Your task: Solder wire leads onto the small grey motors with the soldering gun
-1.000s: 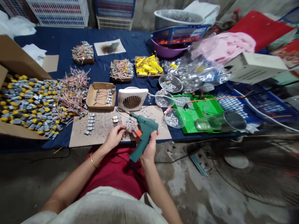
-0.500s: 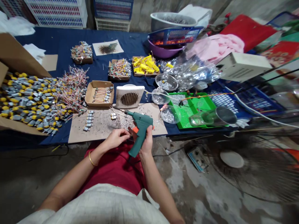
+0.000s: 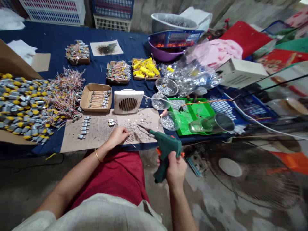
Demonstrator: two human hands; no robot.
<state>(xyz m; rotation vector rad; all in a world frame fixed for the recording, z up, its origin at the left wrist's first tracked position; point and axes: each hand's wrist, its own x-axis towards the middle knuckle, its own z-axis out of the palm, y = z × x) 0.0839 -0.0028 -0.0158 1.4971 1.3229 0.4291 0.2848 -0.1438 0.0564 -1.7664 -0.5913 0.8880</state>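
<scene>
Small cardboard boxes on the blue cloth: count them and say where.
4: the back-left box, the yellow-parts box, the wired-parts box left of it, and the front box beside the white vent.

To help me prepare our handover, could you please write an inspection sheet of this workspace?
Surface: blue cloth; cardboard sheet strewn with small bits.
Job's things: green soldering gun; small motors in a row.
Clutter: plastic bags heaped behind green tray.
Hands: right grips the gun; left has fingertips together at the cardboard, contents unclear.
Cables: white cable and black cable at right.
Surroundings: floor fan at right, crates behind.
</scene>
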